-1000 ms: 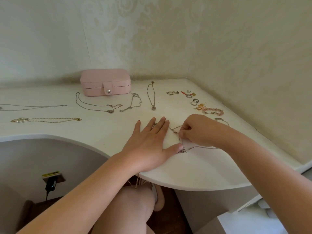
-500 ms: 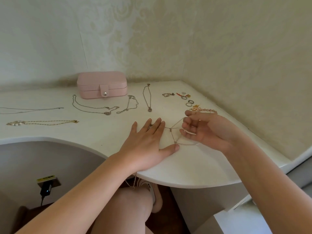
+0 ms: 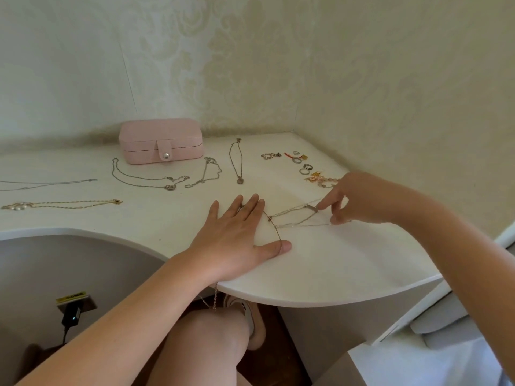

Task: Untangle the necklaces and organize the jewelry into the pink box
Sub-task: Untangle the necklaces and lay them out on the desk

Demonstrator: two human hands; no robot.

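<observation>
1. The left hand (image 3: 237,235) is lying flat by the near edge of the tabletop (image 3: 320,263), fingers straight, pressing down one end of the tangled necklaces (image 3: 295,218)
2. The right hand (image 3: 354,201) is pinching their strands just to the right, holding them taut
3. The pink box (image 3: 161,141) is sitting closed at the far left, well apart

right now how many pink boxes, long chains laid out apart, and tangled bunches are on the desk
pink box: 1
long chains laid out apart: 5
tangled bunch: 1
total: 7
</observation>
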